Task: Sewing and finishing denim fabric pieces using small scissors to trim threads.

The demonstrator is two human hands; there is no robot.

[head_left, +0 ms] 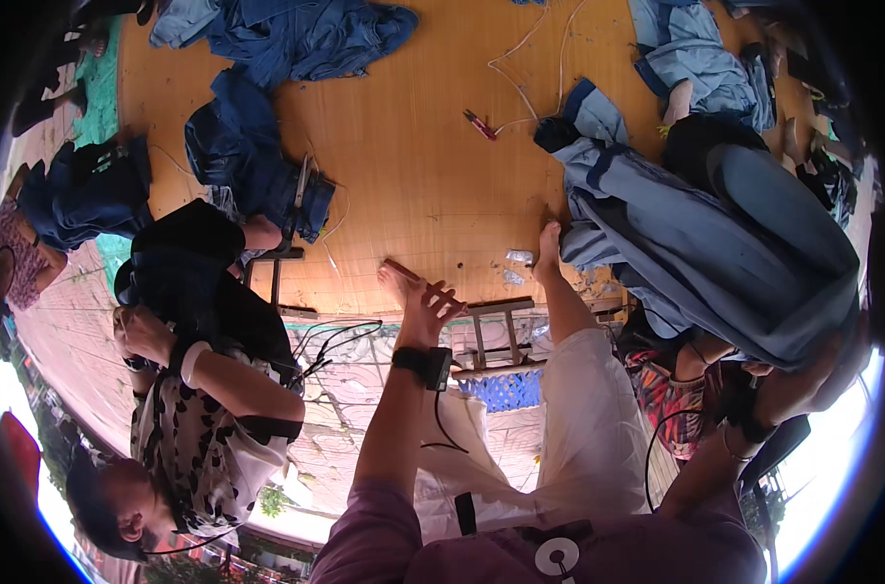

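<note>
Denim [306,39] crowds the wooden table [413,175]

Left hand [426,313] — fingers parted, nothing visibly held — hovers near the table's edge; the shadowed right hand [807,382], by the blue denim garment [656,209] at right, cannot be read. Red snips [479,125] and scissors [302,181] lie beyond.

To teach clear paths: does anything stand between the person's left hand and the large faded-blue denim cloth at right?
Yes: the person's bare right foot lies between the left hand and the large faded-blue denim cloth, just left of its edge.
</note>
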